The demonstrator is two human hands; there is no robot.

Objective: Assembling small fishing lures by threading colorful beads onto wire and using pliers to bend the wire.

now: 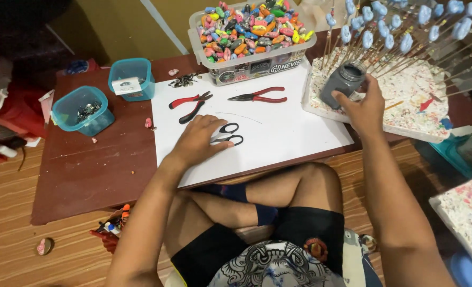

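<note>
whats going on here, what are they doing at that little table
A person sits cross-legged at a low table. Their left hand rests on a pair of black-handled scissors lying on a white sheet. Their right hand grips a small grey jar over a paint-speckled tray holding sticks with blue-painted pieces. Two red-handled pliers lie on the sheet, in front of a clear bin of colourful small pieces.

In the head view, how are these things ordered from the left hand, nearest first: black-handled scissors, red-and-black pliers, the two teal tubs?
1. Black-handled scissors: under the left hand, touched by it.
2. Red-and-black pliers: just beyond the hand on the white sheet.
3. Two teal tubs: far left on the brown table; too close to rank.
</note>
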